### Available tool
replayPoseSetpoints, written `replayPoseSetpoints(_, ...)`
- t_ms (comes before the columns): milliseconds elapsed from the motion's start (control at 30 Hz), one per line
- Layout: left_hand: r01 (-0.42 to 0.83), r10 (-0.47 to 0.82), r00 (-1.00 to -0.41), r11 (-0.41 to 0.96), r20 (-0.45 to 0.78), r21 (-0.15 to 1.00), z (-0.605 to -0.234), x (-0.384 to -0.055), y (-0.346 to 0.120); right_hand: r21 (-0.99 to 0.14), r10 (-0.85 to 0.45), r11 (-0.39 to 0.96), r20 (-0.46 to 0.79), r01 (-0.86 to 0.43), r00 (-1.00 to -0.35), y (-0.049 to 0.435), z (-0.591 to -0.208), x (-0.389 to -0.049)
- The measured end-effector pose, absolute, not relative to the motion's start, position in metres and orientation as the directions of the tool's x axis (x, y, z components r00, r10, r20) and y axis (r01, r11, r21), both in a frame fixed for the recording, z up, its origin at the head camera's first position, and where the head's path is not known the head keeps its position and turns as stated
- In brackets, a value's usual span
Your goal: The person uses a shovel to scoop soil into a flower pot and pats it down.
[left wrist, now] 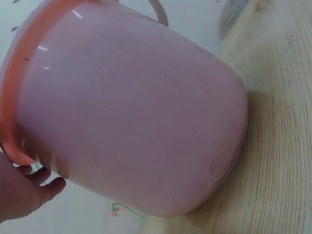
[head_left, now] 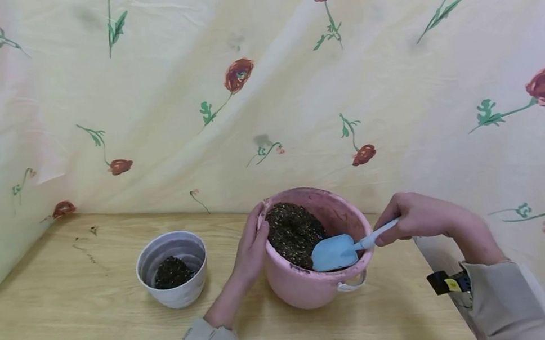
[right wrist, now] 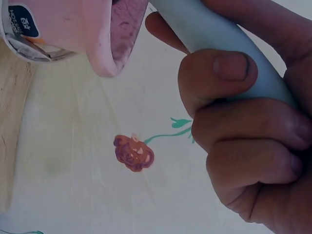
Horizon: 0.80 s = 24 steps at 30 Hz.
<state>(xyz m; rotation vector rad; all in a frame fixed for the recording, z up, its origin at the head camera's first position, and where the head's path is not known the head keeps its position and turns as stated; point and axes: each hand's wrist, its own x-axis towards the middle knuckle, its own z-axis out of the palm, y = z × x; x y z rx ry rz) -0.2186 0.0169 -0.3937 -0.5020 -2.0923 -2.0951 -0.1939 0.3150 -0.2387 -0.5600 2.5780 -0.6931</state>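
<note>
A pink bucket (head_left: pixel 301 288) stands on the wooden table, partly filled with dark, speckled potting soil (head_left: pixel 292 230) heaped toward its left side. My left hand (head_left: pixel 251 246) grips the bucket's left rim; in the left wrist view its fingertips (left wrist: pixel 54 187) lie against the outer wall under the rim. With curled fingers, my right hand (head_left: pixel 418 214) holds the pale blue handle of a scoop (head_left: pixel 335 253). The scoop's blade is inside the bucket, low at the soil's near right edge. In the right wrist view, the fingers wrap the handle (right wrist: pixel 219 36) and the blade is out of frame.
Left of the bucket stands a whitish pot (head_left: pixel 180 299) with a small mound of soil (head_left: pixel 173 272) in it. Crumbs of soil (head_left: pixel 93 230) lie on the table (head_left: pixel 67 325) at the back left. A flower-print cloth (head_left: pixel 169 120) hangs behind and along both sides.
</note>
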Motion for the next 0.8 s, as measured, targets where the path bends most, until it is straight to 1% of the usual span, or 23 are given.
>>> replayPoseSetpoints(167, 0.340, 0.138, -0.930, -0.029, 0.341, 0.940, -0.396, -0.218, 0.023, -0.585, -0.534, 0.755, -0.286, -0.297, -0.795, 0.309, -0.252, -0.197)
replayPoseSetpoints(333, 0.366, 0.121, -0.924, -0.005, 0.363, 0.931, -0.396, -0.216, 0.026, -0.595, -0.572, 0.728, -0.252, -0.341, -0.781, 0.302, -0.262, -0.198)
replayPoseSetpoints(467, 0.379, 0.114, -0.920, 0.006, 0.376, 0.925, -0.396, -0.216, 0.026, -0.552, -0.585, 0.744, -0.265, -0.376, -0.767, 0.294, -0.261, -0.198)
replayPoseSetpoints(567, 0.366, 0.116, -0.924, 0.001, 0.363, 0.931, -0.395, -0.215, 0.024, -0.516, -0.583, 0.766, -0.305, -0.384, -0.753, 0.288, -0.258, -0.199)
replayPoseSetpoints(667, 0.366, 0.113, -0.924, -0.011, 0.365, 0.931, -0.395, -0.215, 0.023, -0.496, -0.570, 0.785, -0.345, -0.371, -0.746, 0.282, -0.255, -0.199)
replayPoseSetpoints(800, 0.348, 0.133, -0.928, -0.024, 0.348, 0.937, -0.374, -0.203, 0.019, -0.472, -0.520, 0.823, -0.399, -0.317, -0.755, 0.276, -0.255, -0.199)
